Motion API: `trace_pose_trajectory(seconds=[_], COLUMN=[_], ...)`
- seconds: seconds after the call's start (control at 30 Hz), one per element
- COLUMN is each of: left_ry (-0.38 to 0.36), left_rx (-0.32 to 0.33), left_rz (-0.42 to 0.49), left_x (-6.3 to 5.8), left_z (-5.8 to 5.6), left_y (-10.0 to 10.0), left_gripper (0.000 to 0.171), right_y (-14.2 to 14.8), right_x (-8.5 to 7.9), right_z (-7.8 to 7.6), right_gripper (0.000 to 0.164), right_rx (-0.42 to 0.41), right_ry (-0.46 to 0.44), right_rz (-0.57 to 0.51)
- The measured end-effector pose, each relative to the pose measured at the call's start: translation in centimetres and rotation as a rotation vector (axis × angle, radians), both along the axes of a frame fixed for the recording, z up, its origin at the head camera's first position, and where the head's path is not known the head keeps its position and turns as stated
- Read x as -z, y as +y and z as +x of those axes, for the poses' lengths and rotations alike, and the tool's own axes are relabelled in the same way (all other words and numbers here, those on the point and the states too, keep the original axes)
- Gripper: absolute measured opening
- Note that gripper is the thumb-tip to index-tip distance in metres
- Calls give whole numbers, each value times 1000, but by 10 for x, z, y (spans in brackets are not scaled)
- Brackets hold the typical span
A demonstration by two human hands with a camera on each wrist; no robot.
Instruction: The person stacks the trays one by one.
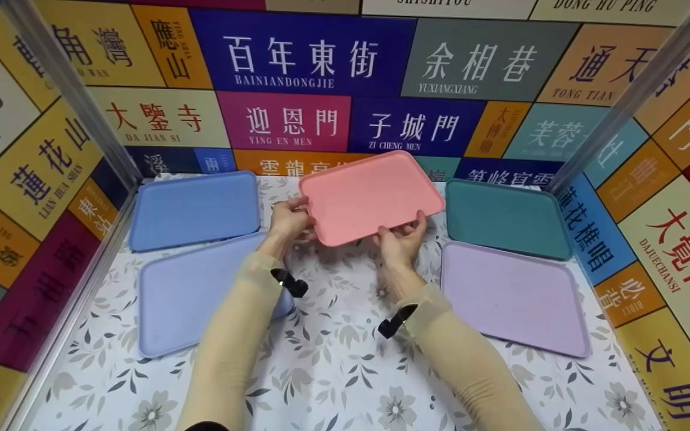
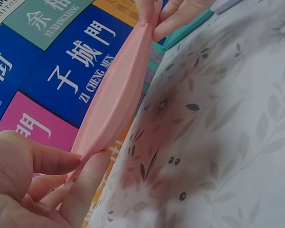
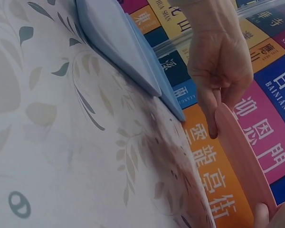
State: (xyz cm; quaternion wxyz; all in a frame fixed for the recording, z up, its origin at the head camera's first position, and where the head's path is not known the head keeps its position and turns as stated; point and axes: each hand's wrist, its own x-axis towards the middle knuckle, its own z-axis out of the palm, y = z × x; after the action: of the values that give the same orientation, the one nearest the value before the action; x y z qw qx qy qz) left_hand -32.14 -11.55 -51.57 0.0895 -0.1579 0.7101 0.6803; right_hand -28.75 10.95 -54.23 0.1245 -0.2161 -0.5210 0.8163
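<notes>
A pink tray (image 1: pixel 375 194) is held up off the table at the back middle, tilted, its right end higher in the head view. My left hand (image 1: pixel 292 220) pinches its left edge between thumb and fingers. With the right hand (image 1: pixel 402 241) I grip the near edge toward the right corner. In the left wrist view the tray (image 2: pixel 116 90) shows nearly edge-on, the left hand (image 2: pixel 47 180) at its lower end. The right wrist view has the left hand (image 3: pixel 221 71) pinching the tray's far end, while the right hand's (image 3: pixel 280 219) fingers show at the bottom corner.
On the left lie a blue tray (image 1: pixel 195 209) and a periwinkle tray (image 1: pixel 183 299), partly behind my left arm. A green tray (image 1: pixel 507 218) and a lilac tray (image 1: pixel 516 299) lie on the right. The floral-covered table (image 1: pixel 339 371) is bounded by printed walls (image 1: pixel 297 54) and metal posts.
</notes>
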Motion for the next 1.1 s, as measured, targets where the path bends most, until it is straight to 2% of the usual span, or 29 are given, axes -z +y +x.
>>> trace_pose_trajectory(seconds=[0.23, 0.5, 0.83, 1.1], left_ry=[7, 34, -56, -83], left_rx=[28, 71, 271, 397], left_rz=[38, -46, -165, -126], left_x=[-2, -7, -17, -18], left_z=[-1, -7, -14, -19], left_y=[-5, -27, -48, -50], left_gripper=[66, 49, 49, 51], right_y=[16, 41, 70, 89], right_x=[-2, -5, -4, 2], right_z=[1, 10, 3, -4], right_gripper=[107, 105, 107, 105], right_rx=[-60, -227, -427, -615], right_ry=[1, -9, -55, -28], right_rz=[33, 113, 192, 135])
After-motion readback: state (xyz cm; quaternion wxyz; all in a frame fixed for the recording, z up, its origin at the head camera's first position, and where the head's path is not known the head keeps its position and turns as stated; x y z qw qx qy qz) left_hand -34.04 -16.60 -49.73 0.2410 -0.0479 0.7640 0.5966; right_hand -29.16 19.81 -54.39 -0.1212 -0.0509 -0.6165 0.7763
